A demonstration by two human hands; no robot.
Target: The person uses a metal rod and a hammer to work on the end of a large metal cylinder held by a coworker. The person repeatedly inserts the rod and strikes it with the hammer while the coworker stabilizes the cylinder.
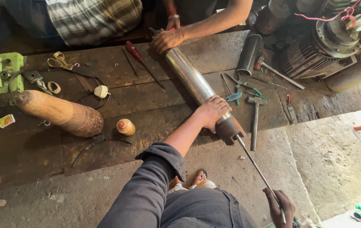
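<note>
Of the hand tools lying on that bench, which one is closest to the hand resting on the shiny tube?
The blue-handled pliers. They lie just right of the left hand on the steel tube; the hammer sits farther right, the red-handled screwdriver far up the bench.

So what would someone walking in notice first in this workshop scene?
Most likely the long shiny steel tube lying diagonally across the dark wooden workbench, with the person's left hand pressed on its rusty lower end and their right hand gripping a thin metal rod that runs out of it. Another person's hand steadies the far end. At left lies a fat brown wooden cylinder.
</note>
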